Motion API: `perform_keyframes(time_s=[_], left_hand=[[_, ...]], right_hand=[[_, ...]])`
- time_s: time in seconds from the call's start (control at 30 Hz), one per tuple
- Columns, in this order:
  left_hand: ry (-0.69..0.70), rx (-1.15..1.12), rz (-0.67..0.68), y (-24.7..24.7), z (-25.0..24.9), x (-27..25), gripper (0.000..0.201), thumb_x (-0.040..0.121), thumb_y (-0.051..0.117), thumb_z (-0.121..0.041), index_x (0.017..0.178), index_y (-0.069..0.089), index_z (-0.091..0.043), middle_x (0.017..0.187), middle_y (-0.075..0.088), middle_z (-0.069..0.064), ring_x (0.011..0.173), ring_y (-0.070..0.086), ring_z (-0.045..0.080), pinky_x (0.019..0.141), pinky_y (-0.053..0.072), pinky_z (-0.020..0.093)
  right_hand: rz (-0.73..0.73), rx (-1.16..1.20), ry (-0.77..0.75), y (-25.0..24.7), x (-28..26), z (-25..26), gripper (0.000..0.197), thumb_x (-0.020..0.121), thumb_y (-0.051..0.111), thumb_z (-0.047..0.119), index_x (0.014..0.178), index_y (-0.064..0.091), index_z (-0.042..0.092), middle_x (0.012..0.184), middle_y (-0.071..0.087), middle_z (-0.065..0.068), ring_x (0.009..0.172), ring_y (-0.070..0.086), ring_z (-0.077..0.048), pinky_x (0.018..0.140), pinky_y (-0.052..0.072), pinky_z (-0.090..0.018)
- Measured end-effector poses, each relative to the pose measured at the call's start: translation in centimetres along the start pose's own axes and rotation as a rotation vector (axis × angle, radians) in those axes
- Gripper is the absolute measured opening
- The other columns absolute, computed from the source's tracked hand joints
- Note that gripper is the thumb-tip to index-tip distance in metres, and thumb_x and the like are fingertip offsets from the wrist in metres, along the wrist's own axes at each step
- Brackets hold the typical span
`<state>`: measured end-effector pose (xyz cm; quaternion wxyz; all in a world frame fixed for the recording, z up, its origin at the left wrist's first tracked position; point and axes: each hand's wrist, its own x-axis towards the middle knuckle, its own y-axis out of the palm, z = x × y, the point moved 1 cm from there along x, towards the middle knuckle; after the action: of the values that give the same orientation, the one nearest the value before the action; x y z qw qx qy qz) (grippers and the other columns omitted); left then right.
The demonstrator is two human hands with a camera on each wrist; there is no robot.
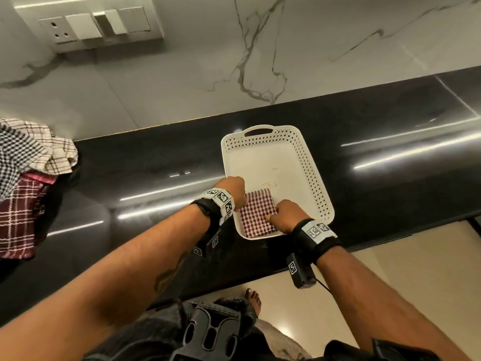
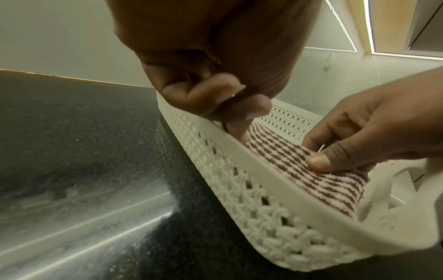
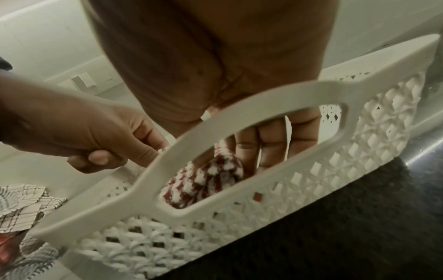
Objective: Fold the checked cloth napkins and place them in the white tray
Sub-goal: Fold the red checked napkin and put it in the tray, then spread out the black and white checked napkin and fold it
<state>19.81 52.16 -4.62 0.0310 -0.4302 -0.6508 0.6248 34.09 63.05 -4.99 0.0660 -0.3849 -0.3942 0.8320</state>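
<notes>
A folded red-and-white checked napkin (image 1: 256, 213) lies in the near left corner of the white perforated tray (image 1: 312, 165) on the black counter. My left hand (image 1: 242, 200) is at the napkin's left edge. In the left wrist view its fingers (image 2: 239, 130) are curled and one reaches down to the cloth (image 2: 311, 181) inside the tray wall (image 2: 251, 180). My right hand (image 1: 277, 214) pinches the napkin's near right side, thumb (image 2: 318, 161) on top. Through the tray handle (image 3: 215, 128) its fingers (image 3: 268, 147) curl round the bunched cloth (image 3: 203, 180).
A loose pile of checked cloths (image 1: 28, 173) sits at the counter's left end. A marble wall with a switch panel (image 1: 91, 24) rises behind. The far part of the tray floor (image 1: 268, 162) holds only a small sticker. The counter's front edge runs just below the tray.
</notes>
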Motion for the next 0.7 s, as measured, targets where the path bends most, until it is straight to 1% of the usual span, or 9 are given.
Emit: perform_keyframes(time_s=[0.1,0.17,0.27,0.33,0.4,0.47,0.57,0.63,0.7], left_hand=[[0.000,0.032,-0.018,0.0,0.0,0.1,0.020,0.087,0.070,-0.025,0.101,0.069,-0.011,0.081,0.067,0.001,0.073,0.068,0.020,0.065,0.057,0.032],[0.009,0.052,-0.042,-0.2,0.2,0.0,0.024,0.086,0.072,-0.027,0.105,0.069,-0.013,0.088,0.068,0.002,0.075,0.066,0.021,0.065,0.053,0.031],[0.016,0.029,-0.070,-0.3,0.7,-0.3,0.028,0.087,0.070,-0.029,0.110,0.068,-0.014,0.104,0.069,0.004,0.084,0.067,0.023,0.075,0.058,0.034],[0.036,-0.002,-0.114,-0.7,1.6,-0.8,0.031,0.088,0.068,-0.032,0.115,0.069,-0.018,0.112,0.069,0.003,0.096,0.066,0.025,0.083,0.057,0.037],[0.062,-0.089,-0.195,-1.3,2.9,-1.5,0.033,0.089,0.065,-0.036,0.120,0.067,-0.024,0.120,0.068,0.000,0.106,0.064,0.024,0.091,0.054,0.040],[0.083,-0.216,-0.299,-2.2,4.5,-2.5,0.028,0.093,0.059,-0.037,0.118,0.066,-0.028,0.123,0.067,-0.003,0.109,0.063,0.023,0.094,0.052,0.043],[0.078,-0.346,-0.394,-3.1,8.9,-4.2,0.021,0.094,0.056,-0.033,0.111,0.066,-0.029,0.120,0.066,-0.008,0.111,0.060,0.017,0.096,0.050,0.041],[0.010,-0.388,-0.405,-3.6,13.6,-5.4,0.018,0.092,0.056,-0.032,0.105,0.068,-0.030,0.117,0.067,-0.008,0.111,0.060,0.017,0.096,0.049,0.038],[-0.104,-0.411,-0.393,-3.8,19.5,-6.9,0.017,0.090,0.057,-0.032,0.099,0.070,-0.029,0.113,0.070,-0.007,0.106,0.063,0.020,0.094,0.051,0.037]], right_hand=[[0.030,-0.102,0.019,0.1,0.2,0.5,0.032,0.093,0.062,0.028,0.119,0.058,0.009,0.122,0.063,-0.011,0.111,0.061,-0.029,0.087,0.048,-0.033],[0.045,-0.152,0.029,0.1,0.3,0.8,0.029,0.091,0.064,0.031,0.114,0.057,0.014,0.122,0.063,-0.008,0.111,0.061,-0.028,0.094,0.049,-0.038],[0.056,-0.219,0.048,0.0,0.2,1.2,0.023,0.090,0.065,0.032,0.103,0.052,0.019,0.119,0.064,-0.005,0.110,0.061,-0.027,0.100,0.047,-0.044],[0.027,-0.267,0.065,-0.4,0.2,1.8,0.025,0.091,0.062,0.033,0.109,0.054,0.018,0.119,0.063,-0.005,0.112,0.060,-0.027,0.102,0.043,-0.045],[-0.050,-0.301,0.062,-1.0,0.1,3.1,0.025,0.093,0.056,0.032,0.112,0.056,0.016,0.117,0.063,-0.006,0.110,0.059,-0.028,0.101,0.038,-0.045],[-0.164,-0.312,0.000,-1.7,0.1,5.0,0.024,0.095,0.051,0.034,0.108,0.057,0.015,0.115,0.064,-0.008,0.107,0.059,-0.030,0.098,0.035,-0.045],[-0.287,-0.312,-0.173,-1.0,-0.1,10.1,0.035,0.097,0.050,0.039,0.119,0.059,0.014,0.119,0.063,-0.011,0.111,0.057,-0.033,0.098,0.038,-0.047],[-0.314,-0.328,-0.312,1.2,-0.3,14.6,0.037,0.096,0.051,0.039,0.122,0.060,0.014,0.122,0.061,-0.011,0.112,0.057,-0.033,0.097,0.043,-0.046],[-0.291,-0.315,-0.453,4.8,-0.4,19.5,0.037,0.094,0.053,0.040,0.121,0.061,0.015,0.122,0.060,-0.009,0.113,0.056,-0.032,0.097,0.045,-0.046]])
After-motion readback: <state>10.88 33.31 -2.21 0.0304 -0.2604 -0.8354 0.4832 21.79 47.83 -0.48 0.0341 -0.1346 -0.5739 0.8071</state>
